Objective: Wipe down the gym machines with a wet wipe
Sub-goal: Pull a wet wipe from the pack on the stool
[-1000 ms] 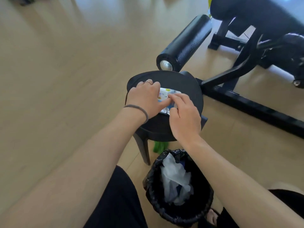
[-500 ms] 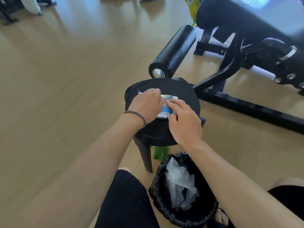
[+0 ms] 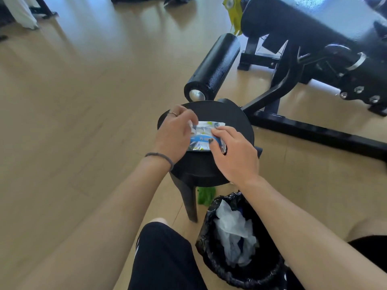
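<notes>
On top of the round black stool (image 3: 232, 120) sits the wet wipe pack (image 3: 202, 136), a white and blue foil packet lying flat on the seat surface, and both hands are on it. Left hand (image 3: 174, 132) is curled over the pack's left end, fingers bent down around that edge, with what looks like a bit of white wipe or flap poking out at the fingertips, though it's a bit blurry so I can't tell exactly what's being pinched. There's a ring on one finger and a dark hair tie (image 3: 160, 156) round that wrist. Right hand (image 3: 235, 154) grips the pack's right end, thumb on top of the label and fingers wrapped over the far edge, dark polish on the thumbnail.

Just below the stool, between the person's knees, is a small bin with a black bag (image 3: 240, 275), crumpled white wipes (image 3: 234, 231) inside. Something green (image 3: 206, 194) lies on the wooden floor under the stool. Behind the stool is the gym machine (image 3: 314, 49), black frame and black padding, with a black foam roller (image 3: 215, 66) sticking out toward the stool, near its rim but not touching as far as I can see.
</notes>
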The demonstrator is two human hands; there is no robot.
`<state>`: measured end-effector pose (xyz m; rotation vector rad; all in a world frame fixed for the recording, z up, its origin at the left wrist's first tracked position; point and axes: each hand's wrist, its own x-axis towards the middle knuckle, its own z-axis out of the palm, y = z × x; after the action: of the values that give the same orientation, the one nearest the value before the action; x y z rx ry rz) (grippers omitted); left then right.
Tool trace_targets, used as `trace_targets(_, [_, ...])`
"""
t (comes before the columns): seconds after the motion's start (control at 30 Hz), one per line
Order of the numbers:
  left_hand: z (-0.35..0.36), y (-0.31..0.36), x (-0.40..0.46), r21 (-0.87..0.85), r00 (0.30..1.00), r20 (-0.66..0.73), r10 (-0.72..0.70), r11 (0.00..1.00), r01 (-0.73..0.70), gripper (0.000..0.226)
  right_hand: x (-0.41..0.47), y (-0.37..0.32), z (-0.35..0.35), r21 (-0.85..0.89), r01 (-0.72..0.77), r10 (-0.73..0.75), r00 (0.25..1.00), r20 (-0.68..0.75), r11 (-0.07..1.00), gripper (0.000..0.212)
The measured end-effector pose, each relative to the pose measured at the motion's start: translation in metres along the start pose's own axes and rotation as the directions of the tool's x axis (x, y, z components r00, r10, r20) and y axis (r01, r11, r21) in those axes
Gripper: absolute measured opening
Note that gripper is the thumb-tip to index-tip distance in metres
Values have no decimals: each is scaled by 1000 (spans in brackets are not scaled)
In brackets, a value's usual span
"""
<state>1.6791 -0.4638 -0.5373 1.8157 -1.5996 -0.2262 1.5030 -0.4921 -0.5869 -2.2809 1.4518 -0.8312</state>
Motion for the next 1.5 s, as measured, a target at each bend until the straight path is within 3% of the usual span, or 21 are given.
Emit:
trace_targets(0.07, [-3,-1,2,15,998,48,34,999,-35,30,0,0,2,-27,11,-12,1000,-18,1000,41])
trace_targets(0.3, [-13,10,14,-29,987,134,-86,995,91,27,0,1,2,-46,35,-37,999,-34,998,42])
trace_targets(0.43, [-9,8,19,136,985,168,-41,991,18,13,-1,1,2,-48,45,-46,998,-39,998,43])
trace_targets(0.53, [-8,12,23,247,959,281,30,964,-103,7,0,2,1,-39,50,-53,997,-58,998,41])
trace_targets(0.83, [-7,31,33,559,925,380,29,789,-254,14,-1,0,4,-36,49,-52,994,-94,998,37])
trace_targets(1.0, [-2,32,35,623,914,400,66,712,-324,9,-1,0,5,-48,59,-63,993,-97,997,36])
trace_targets(1.3, [8,31,34,737,882,445,157,495,-460,30,-1,0,4,-63,59,-64,994,-91,996,36])
trace_targets(1.4, [5,24,33,693,898,410,163,584,-422,34,-2,0,4,-54,61,-66,993,-94,997,34])
trace_targets(1.5, [1,16,31,532,949,304,81,812,-239,20,-2,0,5,-65,62,-68,994,-89,996,35])
